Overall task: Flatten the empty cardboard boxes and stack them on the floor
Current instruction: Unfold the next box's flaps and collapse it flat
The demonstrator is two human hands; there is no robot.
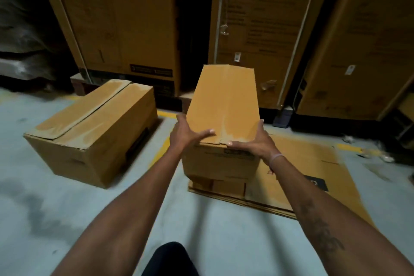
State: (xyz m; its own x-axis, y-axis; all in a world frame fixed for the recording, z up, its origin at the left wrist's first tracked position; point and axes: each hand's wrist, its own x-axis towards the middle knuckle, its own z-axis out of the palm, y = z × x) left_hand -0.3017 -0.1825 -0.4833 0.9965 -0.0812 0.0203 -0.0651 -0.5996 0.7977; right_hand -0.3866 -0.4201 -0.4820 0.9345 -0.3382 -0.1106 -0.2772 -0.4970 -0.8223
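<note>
Plain brown corrugated box point(223, 105), long and upright-sided, at centre over a flattened cardboard stack point(298, 181) on the grey concrete floor point(56, 204), left hand point(186, 133) and right hand point(253, 142) clasping its near top corners, thumbs across the top, second closed box point(94, 130) left, tall cartons point(125, 18) far behind

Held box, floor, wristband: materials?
Held box: brown corrugated cardboard, matte, scuffed pale along its centre seam. Floor: looks like grey painted concrete, slight sheen, dark stains, yellow line. Wristband on the right wrist: pale, smooth, probably silicone; unclear.
</note>
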